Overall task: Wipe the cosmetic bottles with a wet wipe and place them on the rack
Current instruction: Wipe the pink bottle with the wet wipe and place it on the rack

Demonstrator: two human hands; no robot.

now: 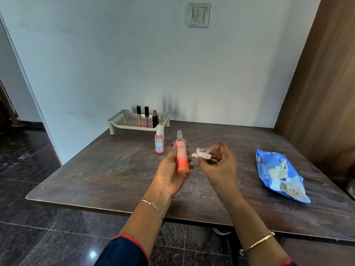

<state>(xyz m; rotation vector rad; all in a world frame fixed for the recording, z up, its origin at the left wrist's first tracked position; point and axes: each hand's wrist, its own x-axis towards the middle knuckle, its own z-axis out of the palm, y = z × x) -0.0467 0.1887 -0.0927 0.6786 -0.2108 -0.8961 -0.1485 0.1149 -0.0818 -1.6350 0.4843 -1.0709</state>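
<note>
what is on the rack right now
Standing upright on the rack: an orange gloss tube, a pink gloss tube and a black bottle with a gold top. The pink spray bottle in front hides a bit of its front rim.

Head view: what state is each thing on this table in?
Orange bottle: upright, gripped by the left hand.
Wet wipe: crumpled, pinched by the right hand.
Small pink bottle: standing on the table, off the rack.
Rack: holds two gloss tubes and a black bottle, upright.
Wipe pack: lying on the table.
</note>
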